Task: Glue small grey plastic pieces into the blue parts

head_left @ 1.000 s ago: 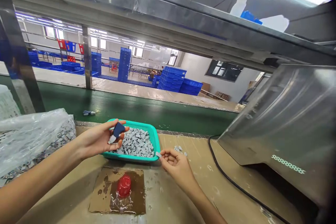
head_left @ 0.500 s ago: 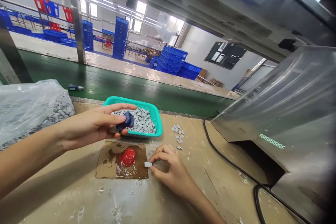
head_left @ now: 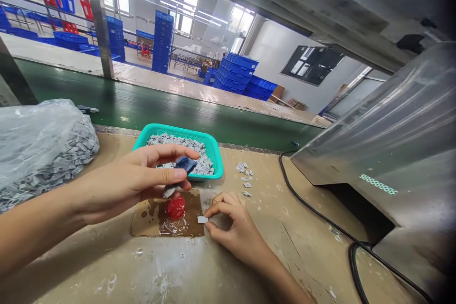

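While a clear plastic bag (head_left: 32, 126) of small grey parts (head_left: 67, 156) sat at nine o'clock in the view, the left hand (head_left: 149, 171) reached in from eight o'clock, its thumb and fingers grasping a dark blue piece (head_left: 187, 164), with a pale end (head_left: 170, 192) showing at that piece's seven o'clock. At the hand's five o'clock, partly hidden by it, a flat brown board (head_left: 144, 223) lay on the worktop (head_left: 171, 270), and a glossy red lump (head_left: 175, 209) sat on the board in the wet. A turquoise basket (head_left: 218, 164) of grey parts stood at the board's twelve o'clock, behind the left hand. At the board's three o'clock, the right hand (head_left: 231, 225) pinched a small pale piece (head_left: 202, 219) between thumb and forefinger by the board's edge; whether it touched the board could not be told. Loose pale parts (head_left: 245, 179) lay at the right hand's one o'clock. Farther right, at four o'clock in the view, ran a black cable (head_left: 320, 214), and at three o'clock stood a metal housing (head_left: 377, 137)
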Motion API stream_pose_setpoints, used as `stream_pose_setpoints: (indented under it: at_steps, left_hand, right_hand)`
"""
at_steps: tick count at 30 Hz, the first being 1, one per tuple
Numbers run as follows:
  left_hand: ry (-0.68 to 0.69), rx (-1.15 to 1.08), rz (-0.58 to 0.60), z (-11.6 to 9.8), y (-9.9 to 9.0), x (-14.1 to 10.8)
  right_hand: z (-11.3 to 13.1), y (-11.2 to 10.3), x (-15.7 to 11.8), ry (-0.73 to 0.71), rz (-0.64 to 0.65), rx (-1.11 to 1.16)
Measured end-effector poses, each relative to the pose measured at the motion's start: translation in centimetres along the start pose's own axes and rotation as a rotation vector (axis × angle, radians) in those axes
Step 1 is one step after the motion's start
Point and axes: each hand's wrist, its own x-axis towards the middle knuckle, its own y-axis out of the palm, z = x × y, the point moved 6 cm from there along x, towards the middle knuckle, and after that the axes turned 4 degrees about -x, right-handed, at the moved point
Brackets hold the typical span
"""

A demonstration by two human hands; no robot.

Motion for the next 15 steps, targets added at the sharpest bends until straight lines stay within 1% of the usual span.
stream_pose_setpoints:
  at_steps: [4,6,12,15]
  left_hand:
    - [-0.006,-0.105,-0.022,0.05,0.38,-0.5]
    - [-0.003,-0.108,-0.017,0.18,0.45,-0.54]
    - [0.022,-0.018,0.012,0.32,0.23,0.23]
    - [0.043,0.061,0.024,0.28,0.22,0.32]
  right_hand:
    - [0.06,0.05,0.13,-0.009,0.003,0.002]
    - [0.21,0.1,0.13,-0.022,0.002,-0.003]
    - [0.59,0.1,-0.11,-0.04,-0.011,-0.018]
    - [0.88,0.05,-0.28,-0.053,-0.022,-0.029]
